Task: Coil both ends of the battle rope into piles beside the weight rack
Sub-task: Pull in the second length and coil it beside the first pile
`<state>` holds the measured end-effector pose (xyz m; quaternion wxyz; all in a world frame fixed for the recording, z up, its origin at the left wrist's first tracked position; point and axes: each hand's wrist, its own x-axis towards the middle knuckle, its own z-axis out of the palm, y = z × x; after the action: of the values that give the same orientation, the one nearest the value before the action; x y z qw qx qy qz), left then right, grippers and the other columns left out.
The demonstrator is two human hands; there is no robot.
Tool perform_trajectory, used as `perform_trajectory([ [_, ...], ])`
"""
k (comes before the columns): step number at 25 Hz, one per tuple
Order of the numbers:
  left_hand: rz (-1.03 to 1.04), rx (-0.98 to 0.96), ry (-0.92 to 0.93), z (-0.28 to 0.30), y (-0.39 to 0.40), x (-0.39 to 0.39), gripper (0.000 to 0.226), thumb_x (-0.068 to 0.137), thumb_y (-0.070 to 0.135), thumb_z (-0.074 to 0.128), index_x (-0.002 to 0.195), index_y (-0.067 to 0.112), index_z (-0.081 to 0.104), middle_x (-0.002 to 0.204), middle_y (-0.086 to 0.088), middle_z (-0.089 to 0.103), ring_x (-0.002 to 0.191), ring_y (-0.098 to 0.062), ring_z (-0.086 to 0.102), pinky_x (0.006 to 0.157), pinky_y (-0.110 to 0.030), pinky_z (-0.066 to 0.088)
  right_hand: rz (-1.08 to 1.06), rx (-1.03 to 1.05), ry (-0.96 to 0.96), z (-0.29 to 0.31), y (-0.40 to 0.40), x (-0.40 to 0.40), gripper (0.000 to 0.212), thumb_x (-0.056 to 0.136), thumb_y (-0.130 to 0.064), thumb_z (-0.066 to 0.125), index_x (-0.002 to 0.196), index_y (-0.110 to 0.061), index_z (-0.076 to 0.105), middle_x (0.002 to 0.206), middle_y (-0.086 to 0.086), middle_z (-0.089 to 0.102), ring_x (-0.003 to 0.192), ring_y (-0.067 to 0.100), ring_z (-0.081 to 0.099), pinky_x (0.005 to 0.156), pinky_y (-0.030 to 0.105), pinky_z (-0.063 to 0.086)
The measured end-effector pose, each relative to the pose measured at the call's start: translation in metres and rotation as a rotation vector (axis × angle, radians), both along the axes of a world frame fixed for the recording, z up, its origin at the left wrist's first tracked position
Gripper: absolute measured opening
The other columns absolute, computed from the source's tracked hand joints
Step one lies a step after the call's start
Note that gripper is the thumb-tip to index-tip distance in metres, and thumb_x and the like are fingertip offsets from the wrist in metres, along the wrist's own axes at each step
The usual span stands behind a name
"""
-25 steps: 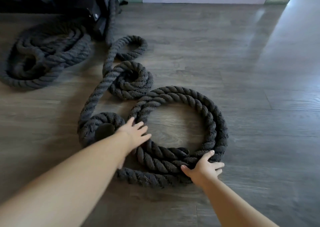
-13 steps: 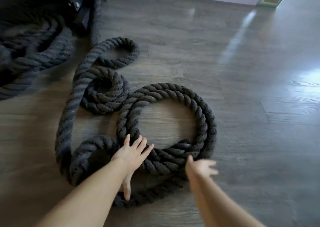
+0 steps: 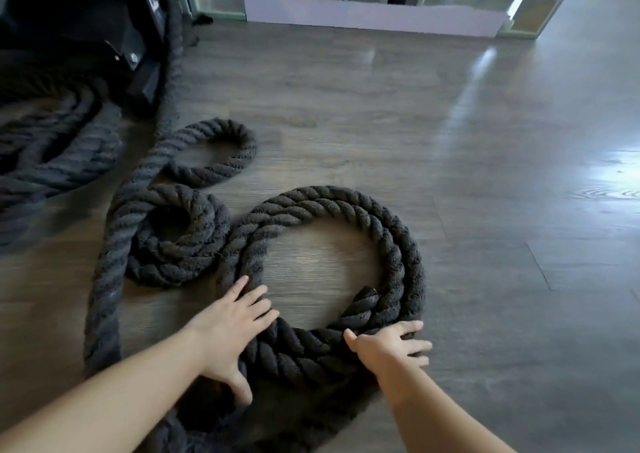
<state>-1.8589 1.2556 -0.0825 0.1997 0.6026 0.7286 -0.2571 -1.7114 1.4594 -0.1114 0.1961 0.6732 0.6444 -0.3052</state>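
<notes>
The thick black battle rope lies on the wood floor in a large double loop [image 3: 398, 244] in front of me. My left hand [image 3: 232, 331] spans the loop's near-left strands, fingers on the inner side and thumb on the near side. My right hand [image 3: 391, 345] presses on the near-right strands with fingers spread over the outer edge. A smaller tight coil [image 3: 166, 251] touches the loop's left side, and a small open bend [image 3: 242, 147] lies behind it. One strand [image 3: 173, 71] runs up to the black weight rack [image 3: 104, 19]. Another rope pile [image 3: 52, 161] sits at the far left.
A pale low wall panel [image 3: 363, 12] with glass gaps runs along the back. Bare glossy wood floor [image 3: 519, 210] stretches to the right of the loop. A long strand [image 3: 104, 296] runs down the left side toward me.
My left hand has left the rope's end knob and now straddles the large loop's strands. My right hand lifted briefly and is down on the rope again. The view has shifted closer.
</notes>
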Motion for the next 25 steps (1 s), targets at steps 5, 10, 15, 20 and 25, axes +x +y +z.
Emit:
perform_trajectory([
  [5, 0.164, 0.01, -0.061, 0.0, 0.021, 0.015, 0.15, 0.053, 0.099, 0.045, 0.153, -0.002, -0.003, 0.161, -0.021, 0.004, 0.147, -0.04, -0.006, 0.116, -0.057, -0.006, 0.202, 0.01, -0.036, -0.005, 0.045, -0.04, 0.142, 0.067, -0.061, 0.078, 0.147, -0.009, -0.027, 0.157, 0.023, -0.011, 0.143, 0.044, 0.0, 0.115, 0.051, 0.01],
  [10, 0.274, -0.073, -0.113, 0.003, 0.047, 0.018, 0.149, 0.058, 0.073, 0.077, 0.151, -0.003, -0.011, 0.158, -0.027, 0.002, 0.147, -0.042, -0.005, 0.118, -0.055, 0.007, 0.52, -0.006, -0.029, -0.003, 0.103, -0.102, 0.143, 0.066, -0.056, 0.08, 0.147, -0.01, -0.028, 0.158, 0.022, -0.008, 0.143, 0.046, 0.0, 0.114, 0.054, 0.014],
  [15, 0.393, -0.163, -0.237, 0.011, 0.093, -0.007, 0.147, 0.062, 0.072, 0.076, 0.149, 0.018, -0.029, 0.156, -0.031, -0.02, 0.143, -0.046, -0.021, 0.116, -0.061, -0.004, 0.745, -0.073, 0.01, 0.012, 0.155, -0.197, 0.136, 0.073, -0.051, 0.078, 0.147, -0.013, -0.029, 0.158, 0.021, -0.014, 0.143, 0.047, -0.005, 0.114, 0.058, 0.012],
  [20, 0.669, -0.25, -0.115, 0.004, 0.145, -0.008, 0.129, 0.079, 0.04, 0.079, 0.15, 0.023, -0.027, 0.159, -0.025, -0.014, 0.146, -0.042, -0.014, 0.112, -0.069, -0.001, 0.468, -0.006, 0.108, 0.019, 0.145, -0.223, 0.122, 0.077, -0.059, 0.069, 0.153, -0.016, -0.017, 0.158, 0.019, -0.019, 0.144, 0.046, -0.003, 0.113, 0.063, 0.012],
  [25, 0.594, -0.244, -0.139, 0.016, 0.149, -0.027, 0.12, 0.084, 0.046, 0.072, 0.153, 0.012, -0.02, 0.159, -0.024, 0.008, 0.147, -0.041, 0.004, 0.116, -0.061, 0.003, 0.332, -0.143, -0.079, 0.026, 0.104, -0.203, 0.154, 0.054, -0.066, 0.083, 0.147, -0.013, -0.029, 0.156, 0.022, -0.016, 0.141, 0.051, 0.008, 0.108, 0.063, 0.021],
])
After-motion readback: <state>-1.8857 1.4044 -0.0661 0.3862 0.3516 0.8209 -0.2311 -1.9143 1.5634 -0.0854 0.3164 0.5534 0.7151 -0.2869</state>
